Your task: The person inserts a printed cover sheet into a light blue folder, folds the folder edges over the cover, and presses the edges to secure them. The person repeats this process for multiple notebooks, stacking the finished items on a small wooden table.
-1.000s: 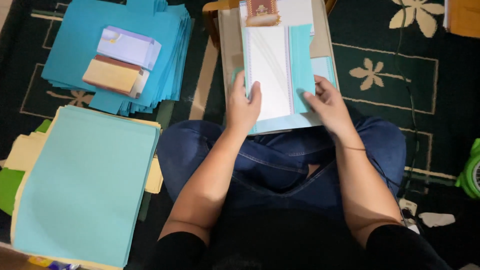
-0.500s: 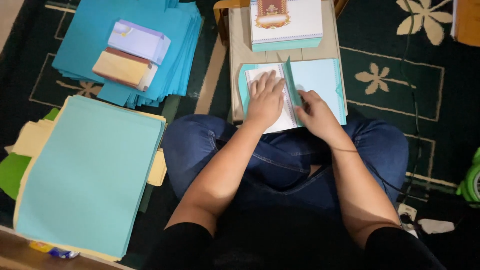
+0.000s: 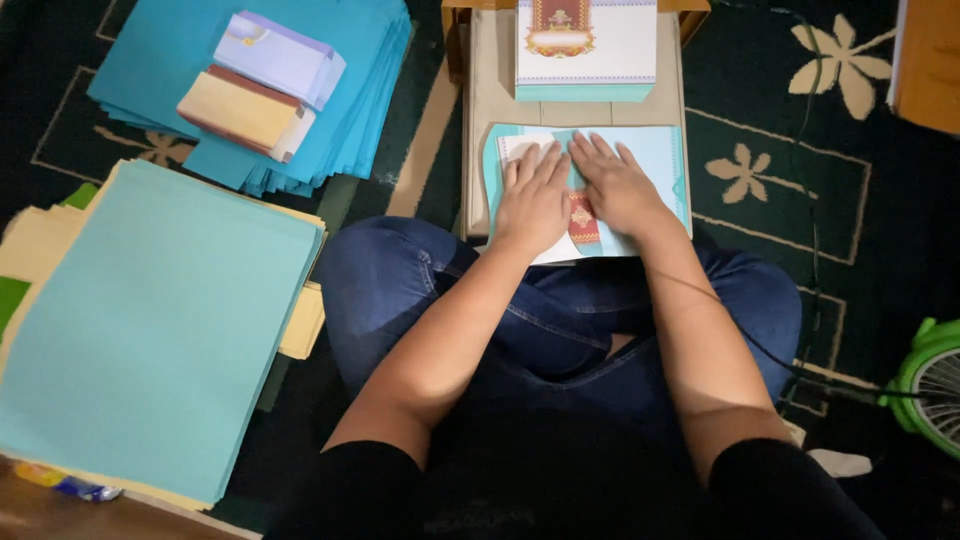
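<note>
A light blue folded card (image 3: 655,160) with a white inner sheet lies flat on a low beige board (image 3: 487,80) in front of my knees. My left hand (image 3: 533,198) presses palm down on its left part, fingers spread. Beside it, my right hand (image 3: 612,182) lies flat on the middle of the card, fingers apart. A red ornamented strip (image 3: 582,217) shows between the two hands. Neither hand grips anything.
A pile of white and blue printed cards (image 3: 586,50) sits further back on the board. On the left lie a large light blue sheet stack (image 3: 150,320), a fanned teal sheet pile (image 3: 180,60) with two packets (image 3: 262,85), and a green fan (image 3: 935,385) at right.
The card was held up open in both hands, then laid down and folded shut. Both hands now press flat on it.
</note>
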